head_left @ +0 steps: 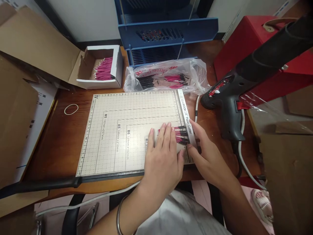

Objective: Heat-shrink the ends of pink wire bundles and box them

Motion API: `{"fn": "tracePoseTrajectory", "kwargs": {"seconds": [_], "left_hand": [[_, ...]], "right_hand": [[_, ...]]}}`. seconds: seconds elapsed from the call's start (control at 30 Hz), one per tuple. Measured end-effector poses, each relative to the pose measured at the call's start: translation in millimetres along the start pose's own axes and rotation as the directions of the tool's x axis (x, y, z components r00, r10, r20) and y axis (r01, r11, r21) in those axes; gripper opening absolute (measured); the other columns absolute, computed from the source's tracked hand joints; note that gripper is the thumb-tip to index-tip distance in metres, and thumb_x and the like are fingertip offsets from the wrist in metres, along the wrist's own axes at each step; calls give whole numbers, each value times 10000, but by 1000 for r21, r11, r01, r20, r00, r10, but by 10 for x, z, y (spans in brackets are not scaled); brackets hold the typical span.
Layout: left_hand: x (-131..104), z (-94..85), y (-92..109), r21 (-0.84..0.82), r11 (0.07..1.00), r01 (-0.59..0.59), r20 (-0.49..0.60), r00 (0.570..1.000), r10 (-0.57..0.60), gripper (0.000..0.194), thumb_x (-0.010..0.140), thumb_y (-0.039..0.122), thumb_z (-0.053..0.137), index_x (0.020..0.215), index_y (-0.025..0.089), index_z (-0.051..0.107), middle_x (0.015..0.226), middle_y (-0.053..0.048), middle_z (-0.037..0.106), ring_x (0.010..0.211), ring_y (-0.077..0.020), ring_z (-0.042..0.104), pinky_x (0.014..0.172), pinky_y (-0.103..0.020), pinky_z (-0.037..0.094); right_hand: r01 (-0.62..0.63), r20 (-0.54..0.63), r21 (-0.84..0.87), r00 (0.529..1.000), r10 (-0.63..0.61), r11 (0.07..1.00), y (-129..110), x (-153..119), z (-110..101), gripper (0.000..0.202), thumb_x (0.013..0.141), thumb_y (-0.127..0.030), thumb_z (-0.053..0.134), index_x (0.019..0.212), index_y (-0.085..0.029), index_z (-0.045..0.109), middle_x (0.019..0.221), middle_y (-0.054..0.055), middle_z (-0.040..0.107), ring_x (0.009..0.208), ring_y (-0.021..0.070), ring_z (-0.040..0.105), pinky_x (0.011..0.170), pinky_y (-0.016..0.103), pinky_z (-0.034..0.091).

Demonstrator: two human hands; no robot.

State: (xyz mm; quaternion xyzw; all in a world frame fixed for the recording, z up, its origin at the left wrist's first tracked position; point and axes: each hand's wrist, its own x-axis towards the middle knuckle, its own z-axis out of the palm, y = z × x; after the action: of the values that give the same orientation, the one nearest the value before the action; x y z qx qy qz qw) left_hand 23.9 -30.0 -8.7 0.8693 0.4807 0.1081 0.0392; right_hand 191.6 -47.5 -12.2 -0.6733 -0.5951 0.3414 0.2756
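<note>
My left hand (161, 153) lies flat over the red ends of a row of short red-and-black wires (181, 136). They rest on the paper cutter (110, 140), a pale gridded board. Their black ends point right, towards the cutter's white ruler edge (186, 117). My right hand (205, 153) is at that edge, thumb and fingers apart on either side of it, with no object visible between them. Part of the wire row is hidden under my left fingers. The cutter's black handle (44, 185) sticks out at the lower left.
An open white box (117, 70) holds pink wires, beside a clear plastic bag (168, 70) with more wires. A heat gun (225, 94) hangs at the right before a red case (249, 39). Blue trays (168, 32) stand behind; a rubber band (71, 109) lies left.
</note>
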Motion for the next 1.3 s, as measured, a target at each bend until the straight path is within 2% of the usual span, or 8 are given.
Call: {"fn": "tracePoseTrajectory", "kwargs": {"seconds": [0.07, 0.23, 0.37, 0.53, 0.77, 1.0, 1.13, 1.3], "left_hand": [[1, -6, 1, -10, 1000, 1, 12, 1000, -1, 589, 1086, 336, 319, 1547, -14, 429, 1664, -196, 359, 1559, -335, 357, 1278, -600, 294], [-17, 6, 20, -11, 1000, 2, 8, 1000, -2, 591, 1079, 312, 338, 1543, -44, 419, 1658, -231, 345, 1554, -372, 354, 1257, -655, 304], [-21, 19, 21, -7, 1000, -13, 15, 1000, 13, 602, 1075, 314, 341, 1551, -50, 404, 1661, -234, 341, 1553, -376, 352, 1262, -640, 309], [24, 25, 3, -8, 999, -51, 23, 998, 52, 600, 1072, 300, 328, 1548, -55, 411, 1658, -239, 349, 1558, -370, 344, 1272, -615, 307], [78, 30, 2, -58, 992, -110, 53, 992, 113, 600, 1073, 293, 324, 1569, -39, 386, 1680, -212, 316, 1583, -339, 293, 1295, -562, 289], [-37, -19, -63, -46, 993, -106, -4, 994, 106, 573, 1089, 310, 343, 1586, 28, 388, 1697, -136, 317, 1585, -300, 305, 1304, -542, 276], [-61, -10, -72, -41, 990, -138, 13, 990, 139, 544, 1089, 302, 340, 1558, 47, 446, 1673, -113, 379, 1563, -309, 353, 1289, -554, 300], [-47, 3, -42, -25, 990, -137, 10, 990, 138, 546, 1090, 299, 325, 1546, 31, 460, 1664, -136, 387, 1556, -313, 367, 1279, -551, 327]], "right_hand": [[28, 3, -32, 1000, -28, 999, -7, 2, 18, 715, 954, -309, 504, 1626, -345, 262, 1660, 33, 363, 1521, 270, 404, 1236, 569, 395], [-37, -68, -32, 997, 34, 999, -55, 53, 52, 671, 950, -338, 525, 1590, -354, 324, 1562, 35, 497, 1381, 275, 553, 1135, 545, 492], [-35, -93, -23, 995, 33, 999, -82, 72, 68, 607, 977, -351, 482, 1572, -340, 357, 1538, 35, 525, 1359, 267, 570, 1121, 526, 497], [-45, -145, -38, 989, 39, 998, -91, 78, 90, 585, 1016, -496, 459, 1570, -339, 356, 1535, 36, 534, 1356, 277, 576, 1093, 534, 506], [-66, -152, -86, 987, 52, 994, -116, 98, 100, 560, 1033, -474, 406, 1567, -309, 378, 1463, 73, 597, 1247, 304, 647, 998, 537, 549], [-7, -92, 15, 996, 9, 1000, -83, 98, 79, 582, 1033, -466, 429, 1582, -288, 348, 1588, 61, 469, 1442, 265, 499, 1201, 540, 434], [-19, -118, -19, 993, 17, 1000, -92, 118, 96, 577, 1039, -502, 400, 1568, -277, 355, 1600, 54, 447, 1460, 242, 470, 1228, 528, 406], [-4, -101, -36, 995, 0, 999, -89, 135, 122, 550, 1035, -479, 400, 1544, -273, 375, 1597, 47, 448, 1452, 231, 475, 1222, 516, 411]]}}
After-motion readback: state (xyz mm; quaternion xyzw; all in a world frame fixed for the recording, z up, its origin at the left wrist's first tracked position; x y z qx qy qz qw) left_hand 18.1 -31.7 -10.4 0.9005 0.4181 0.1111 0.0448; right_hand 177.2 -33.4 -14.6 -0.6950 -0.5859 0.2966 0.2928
